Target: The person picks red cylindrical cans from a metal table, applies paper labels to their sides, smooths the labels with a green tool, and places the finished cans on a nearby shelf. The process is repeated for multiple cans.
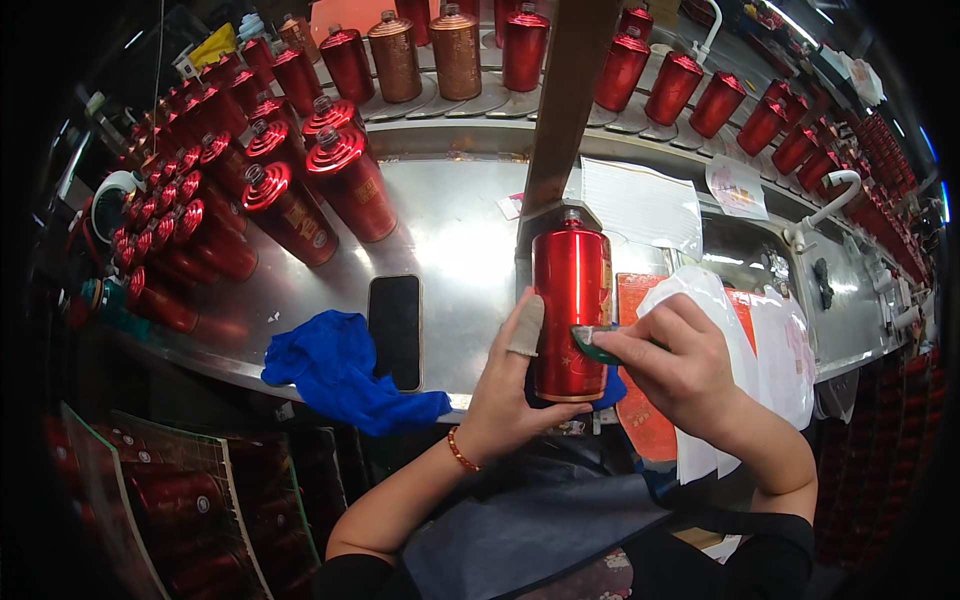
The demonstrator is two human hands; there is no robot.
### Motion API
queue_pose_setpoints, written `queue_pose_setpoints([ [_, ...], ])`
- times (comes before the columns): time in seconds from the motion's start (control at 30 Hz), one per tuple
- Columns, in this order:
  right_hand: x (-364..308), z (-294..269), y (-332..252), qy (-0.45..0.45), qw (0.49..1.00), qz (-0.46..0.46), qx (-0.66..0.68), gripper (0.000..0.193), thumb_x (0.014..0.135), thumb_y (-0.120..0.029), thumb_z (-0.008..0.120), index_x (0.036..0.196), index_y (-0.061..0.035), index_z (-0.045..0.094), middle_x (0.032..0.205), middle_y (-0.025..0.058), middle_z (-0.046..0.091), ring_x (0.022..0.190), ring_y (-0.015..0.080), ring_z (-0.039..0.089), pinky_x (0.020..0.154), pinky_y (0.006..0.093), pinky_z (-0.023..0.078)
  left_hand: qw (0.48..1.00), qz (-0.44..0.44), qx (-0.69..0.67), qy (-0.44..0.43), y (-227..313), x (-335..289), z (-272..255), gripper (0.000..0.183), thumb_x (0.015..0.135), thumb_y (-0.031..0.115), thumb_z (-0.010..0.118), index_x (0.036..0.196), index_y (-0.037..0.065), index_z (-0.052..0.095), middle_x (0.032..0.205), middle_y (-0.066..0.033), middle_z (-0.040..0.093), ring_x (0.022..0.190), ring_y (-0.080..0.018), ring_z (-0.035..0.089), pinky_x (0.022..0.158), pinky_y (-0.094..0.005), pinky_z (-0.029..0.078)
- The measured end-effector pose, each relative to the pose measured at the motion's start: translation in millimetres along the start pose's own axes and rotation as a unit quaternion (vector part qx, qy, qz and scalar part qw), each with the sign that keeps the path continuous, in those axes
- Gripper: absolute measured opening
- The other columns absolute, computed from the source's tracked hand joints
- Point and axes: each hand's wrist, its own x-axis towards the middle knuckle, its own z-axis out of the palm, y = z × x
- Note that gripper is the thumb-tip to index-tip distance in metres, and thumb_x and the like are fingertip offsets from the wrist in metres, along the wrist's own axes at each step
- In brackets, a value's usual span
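A shiny red bottle (pixel 570 290) stands upright before me, its narrow neck at the top and a gold-toned pattern along its right side. My left hand (pixel 505 385) wraps its left side and base; a beige cover sits on one finger, and a beaded bracelet is on that wrist. Pinched in my right hand (pixel 680 362) is a small green scraper-like piece (pixel 597 345), pressed against the lower right of the bottle's face. The fingers partly hide that piece, so its exact kind is unclear.
On the metal table (pixel 450 230) lie a blue cloth (pixel 345 370) and a black phone (pixel 395 332). Many red bottles (pixel 290 215) crowd the left. Beyond, a conveyor (pixel 480 105) carries red and copper bottles, behind a post (pixel 565 100). White sheets (pixel 760 350) and a tap (pixel 825 205) are at right.
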Motion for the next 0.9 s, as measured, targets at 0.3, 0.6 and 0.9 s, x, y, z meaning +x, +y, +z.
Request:
queue_pose_setpoints([
  [0.3,-3.8,6.2,-26.2,-0.056,0.995,-0.05,0.071,0.035,0.068,-0.002,0.07,0.102,-0.0114,0.075,0.077,0.0024,0.056,0.07,0.0224,0.055,0.059,0.0356,0.045,0.999,0.026,-0.003,0.034,-13.7,-8.3,10.7,0.116,0.073,0.028,0.088,0.161,0.004,0.017,0.166,-0.0231,0.016,0.153,-0.0392,0.02,0.125,-0.0414,0.018],
  [0.6,13.1,2.0,-9.9,-0.006,0.995,0.067,0.071,0.034,0.066,0.0,0.075,0.095,-0.018,0.078,0.072,0.0023,0.055,0.07,0.0235,0.055,0.058,0.0379,0.044,1.0,-0.008,-0.007,0.013,0.0,-7.3,4.8,0.116,0.078,0.039,0.085,0.162,0.004,0.013,0.166,-0.0189,0.014,0.153,-0.0359,0.021,0.124,-0.0406,0.021],
  [0.9,1.6,-3.9,-12.9,-0.005,0.999,0.052,0.013,0.03,0.068,-0.004,0.075,0.096,-0.0146,0.077,0.076,0.0014,0.058,0.073,0.023,0.059,0.064,0.0355,0.05,0.989,-0.036,-0.008,-0.144,-20.4,-4.7,-26.1,0.138,0.071,0.046,0.09,0.161,0.004,-0.006,0.166,-0.0242,-0.002,0.154,-0.0396,0.008,0.125,-0.0442,0.017],
])
